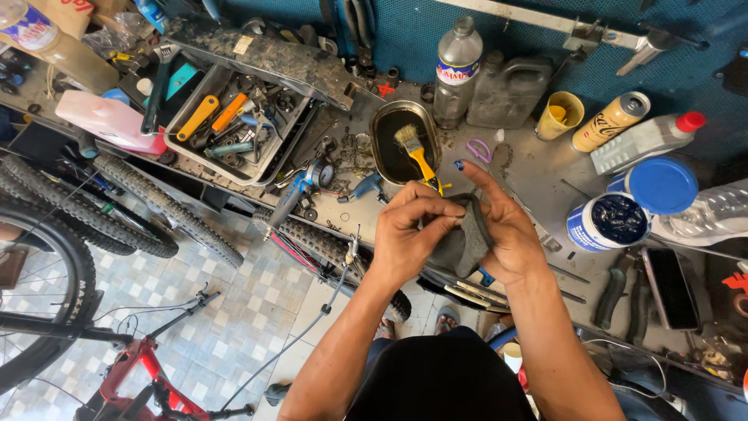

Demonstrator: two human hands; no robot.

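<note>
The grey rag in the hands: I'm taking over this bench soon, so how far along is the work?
Done: paintbrush parked in the oily tray. In hand: both hands, left and right, work the grey rag. Left: grease tub open, tools loose in the toolbox.

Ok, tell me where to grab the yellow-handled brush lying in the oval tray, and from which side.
Grip the paintbrush by its yellow handle, coming from the near side of the bench. The bristles sit in the dark liquid in the oval tray, while the handle slopes out over the near rim toward the left hand and right hand, which hold a grey cloth.
</note>
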